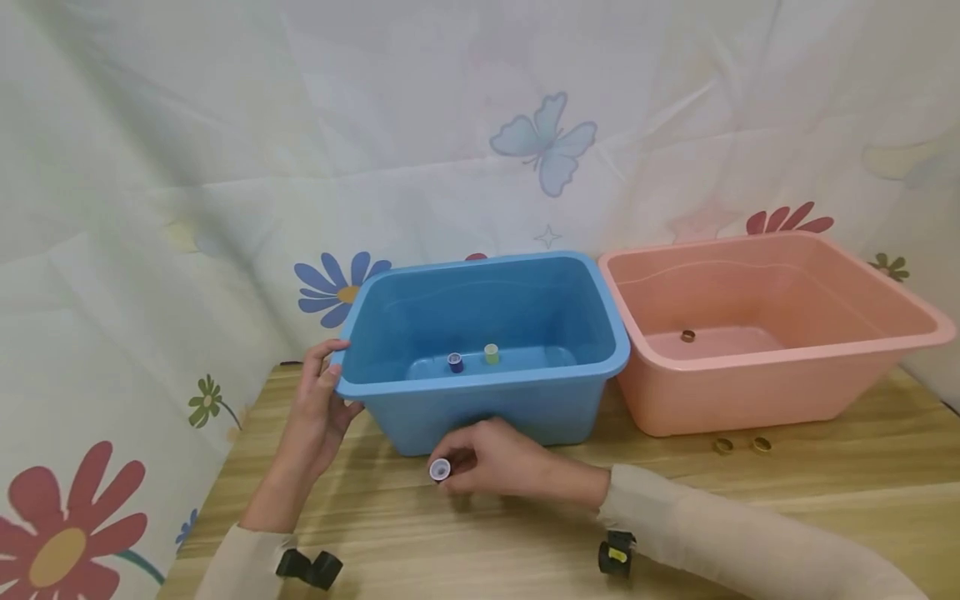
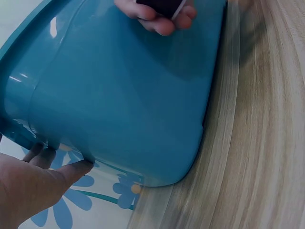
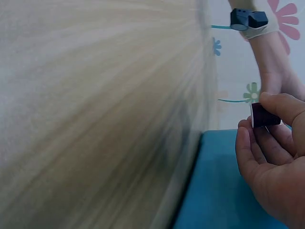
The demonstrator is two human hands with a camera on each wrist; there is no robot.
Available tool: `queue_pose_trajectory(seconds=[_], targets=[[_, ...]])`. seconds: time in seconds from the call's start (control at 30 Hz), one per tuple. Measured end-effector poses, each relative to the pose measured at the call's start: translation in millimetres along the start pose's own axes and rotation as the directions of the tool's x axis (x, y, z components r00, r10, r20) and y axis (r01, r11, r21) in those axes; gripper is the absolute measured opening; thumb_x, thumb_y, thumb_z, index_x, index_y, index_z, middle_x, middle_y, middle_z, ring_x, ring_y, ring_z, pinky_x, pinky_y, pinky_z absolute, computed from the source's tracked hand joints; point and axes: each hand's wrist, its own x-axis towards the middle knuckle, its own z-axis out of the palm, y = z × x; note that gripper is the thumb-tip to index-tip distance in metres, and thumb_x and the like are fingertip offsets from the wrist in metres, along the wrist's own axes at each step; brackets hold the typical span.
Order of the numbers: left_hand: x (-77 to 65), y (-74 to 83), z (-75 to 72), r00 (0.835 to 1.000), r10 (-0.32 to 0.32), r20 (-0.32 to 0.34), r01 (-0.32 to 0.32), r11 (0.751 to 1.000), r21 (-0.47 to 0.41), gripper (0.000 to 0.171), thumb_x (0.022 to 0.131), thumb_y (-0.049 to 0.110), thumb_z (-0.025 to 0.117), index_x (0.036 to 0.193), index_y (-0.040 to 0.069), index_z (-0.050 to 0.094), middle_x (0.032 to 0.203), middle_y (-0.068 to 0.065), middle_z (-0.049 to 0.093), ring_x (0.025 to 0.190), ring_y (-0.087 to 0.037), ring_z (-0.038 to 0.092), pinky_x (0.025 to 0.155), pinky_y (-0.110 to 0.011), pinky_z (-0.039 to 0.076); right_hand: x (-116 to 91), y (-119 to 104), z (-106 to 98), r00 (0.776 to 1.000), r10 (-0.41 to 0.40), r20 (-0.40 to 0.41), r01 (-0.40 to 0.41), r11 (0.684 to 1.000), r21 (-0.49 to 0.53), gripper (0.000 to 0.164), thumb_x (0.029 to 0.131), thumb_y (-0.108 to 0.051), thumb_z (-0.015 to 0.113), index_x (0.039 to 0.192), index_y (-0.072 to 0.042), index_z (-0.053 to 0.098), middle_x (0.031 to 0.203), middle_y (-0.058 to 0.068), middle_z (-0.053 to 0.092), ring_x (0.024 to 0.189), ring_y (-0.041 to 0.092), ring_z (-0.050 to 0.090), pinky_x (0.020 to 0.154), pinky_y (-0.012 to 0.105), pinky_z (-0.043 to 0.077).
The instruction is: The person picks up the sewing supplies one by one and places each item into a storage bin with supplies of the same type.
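The thumb and fingers of my right hand [image 1: 498, 458] pinch a small dark purple cylinder [image 1: 440, 471] with a white-rimmed, hollow-looking end. It is held in front of the blue tub [image 1: 480, 383], above the wooden table. In the right wrist view, the cylinder [image 3: 265, 115] lies sideways between thumb and fingertips. My left hand [image 1: 321, 412] grips the tub's left rim, fingertips on the edge. From the left wrist, that hand [image 2: 40, 179] shows against the tub's outer wall. Inside the tub stand another dark purple cylinder [image 1: 455, 362] and a yellow-green one [image 1: 491, 354].
A pink tub [image 1: 750, 400] stands right beside the blue one, with a brass-coloured ring [image 1: 687, 336] inside. Two similar rings, one left [image 1: 723, 446] and one right [image 1: 762, 444], lie before it on the wooden table [image 1: 465, 550]. A patterned curtain [image 1: 450, 125] hangs behind.
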Motion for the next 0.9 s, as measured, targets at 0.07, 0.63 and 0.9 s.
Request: queue_pose_trajectory(seconds=[0.07,0.63,0.9], targets=[[-0.4,0.3,0.0,1.0,-0.002,0.002,0.002,1.0,0.001,0.029,0.106,0.024,0.043,0.135,0.029,0.042,0.159,-0.007,0.023,0.135,-0.039,0.037,0.09,-0.034,0.053,-1,-3,-3,1.0,-0.004,0.002,0.004,1.0,-0.004,0.019,0.087,-0.008,0.08,0.105,-0.01,0.077,0.095,-0.009,0.074,0.092,0.0,0.07,0.081,0.018,0.054],[-0.8,0.0,1.2,1.0,0.002,-0.002,-0.002,1.0,-0.009,0.03,0.107,0.023,0.042,0.136,0.028,0.042,0.159,-0.005,0.022,0.135,-0.039,0.037,0.089,-0.034,0.053,-14,-19,-25,0.999,-0.039,-0.011,0.039,0.999,-0.027,0.026,0.088,-0.009,0.08,0.113,-0.013,0.077,0.101,-0.009,0.075,0.095,-0.001,0.069,0.084,0.019,0.054],[0.1,-0.3,0.9,1.0,-0.001,-0.007,0.001,1.0,-0.01,0.029,0.106,0.024,0.043,0.135,0.028,0.042,0.158,-0.005,0.023,0.134,-0.04,0.037,0.089,-0.034,0.054,-19,-25,-30,0.999,-0.032,0.003,0.032,0.999,-0.018,0.031,0.087,-0.007,0.08,0.117,-0.015,0.076,0.104,-0.01,0.075,0.094,-0.001,0.069,0.085,0.02,0.054]])
